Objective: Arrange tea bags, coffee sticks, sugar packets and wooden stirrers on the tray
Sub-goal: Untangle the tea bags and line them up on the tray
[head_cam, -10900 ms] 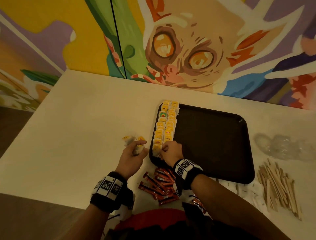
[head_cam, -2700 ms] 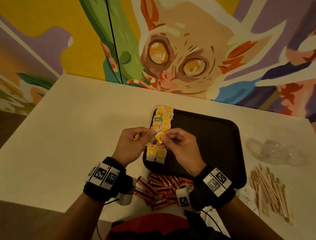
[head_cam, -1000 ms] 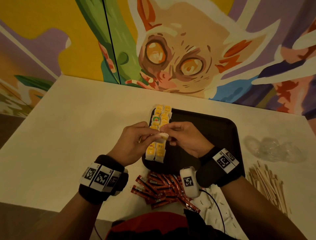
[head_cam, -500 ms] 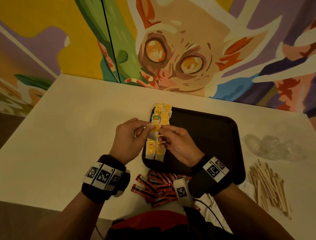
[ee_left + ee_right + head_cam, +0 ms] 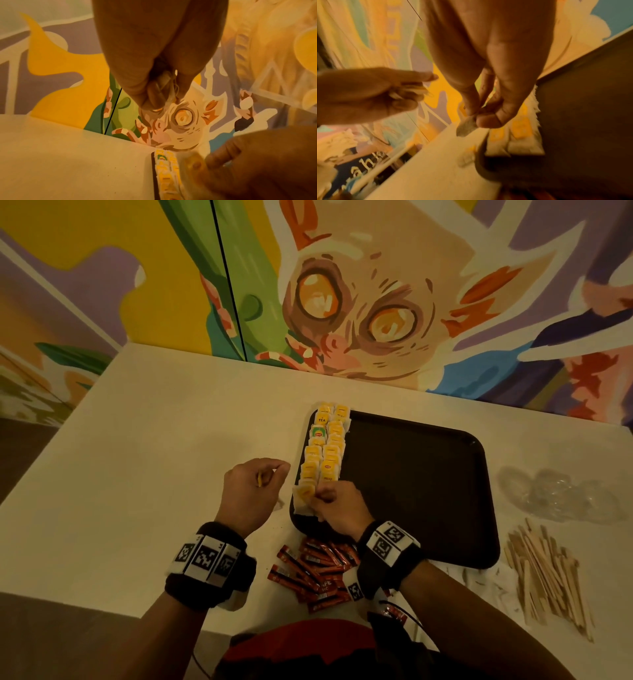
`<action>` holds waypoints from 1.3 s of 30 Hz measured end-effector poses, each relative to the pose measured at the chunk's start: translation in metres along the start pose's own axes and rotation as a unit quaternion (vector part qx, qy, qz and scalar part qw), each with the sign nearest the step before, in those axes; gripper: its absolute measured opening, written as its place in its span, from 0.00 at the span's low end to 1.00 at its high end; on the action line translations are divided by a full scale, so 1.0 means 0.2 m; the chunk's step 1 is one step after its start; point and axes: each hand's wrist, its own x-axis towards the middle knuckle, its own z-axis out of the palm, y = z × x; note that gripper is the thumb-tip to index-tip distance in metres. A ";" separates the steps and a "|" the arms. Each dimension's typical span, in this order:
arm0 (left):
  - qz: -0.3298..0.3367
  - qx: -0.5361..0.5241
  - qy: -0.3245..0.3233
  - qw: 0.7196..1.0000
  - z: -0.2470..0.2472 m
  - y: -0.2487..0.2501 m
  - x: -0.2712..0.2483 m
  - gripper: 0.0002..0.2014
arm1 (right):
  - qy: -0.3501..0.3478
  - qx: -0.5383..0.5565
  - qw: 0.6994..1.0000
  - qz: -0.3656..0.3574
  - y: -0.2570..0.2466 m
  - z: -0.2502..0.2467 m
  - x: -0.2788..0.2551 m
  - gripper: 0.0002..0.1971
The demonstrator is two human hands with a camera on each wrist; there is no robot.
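Note:
A black tray point(image 5: 428, 491) lies on the white table, with two columns of yellow-tagged tea bags point(image 5: 327, 446) along its left edge. My right hand point(image 5: 317, 496) pinches a tea bag point(image 5: 465, 127) between thumb and fingers at the near end of the columns, by the tray's near-left corner. My left hand point(image 5: 274, 470) hovers just left of the tray, fingers curled round another tea bag point(image 5: 164, 86); a yellow tag point(image 5: 259, 479) pokes out. Red coffee sticks point(image 5: 311, 570) lie in a heap below the tray, partly under my right wrist.
Wooden stirrers point(image 5: 544, 573) are piled at the right near the table's front edge. White sugar packets point(image 5: 486, 583) lie between them and the tray. Crumpled clear plastic point(image 5: 561, 494) sits right of the tray. A painted wall stands behind the table.
My hands were together over the tea bag columns; they have parted. The right hand came down to the near end of the columns with a tea bag, and the left hand drew back to the left.

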 end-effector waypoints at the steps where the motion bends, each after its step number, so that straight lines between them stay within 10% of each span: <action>1: -0.007 0.001 -0.001 1.000 0.00 -0.01 -0.01 0.07 | -0.009 -0.022 1.000 0.018 0.03 0.02 0.02 0.09; 12: -0.051 -0.003 -0.001 0.999 -0.02 -0.07 -0.04 0.07 | 0.038 -0.120 0.984 0.122 0.20 0.19 0.15 0.08; 24: -0.039 0.035 -0.076 0.996 0.04 -0.12 -0.05 0.03 | 0.086 -0.082 0.993 0.026 0.21 0.10 0.09 0.12; 33: -0.068 0.117 -0.204 0.969 0.32 -0.23 -0.07 0.26 | 0.094 -0.120 0.986 0.071 0.24 -0.01 0.06 0.33; 39: -0.130 0.146 -0.180 0.964 0.40 -0.27 -0.03 0.26 | 0.107 -0.136 0.983 0.054 0.23 0.03 0.10 0.22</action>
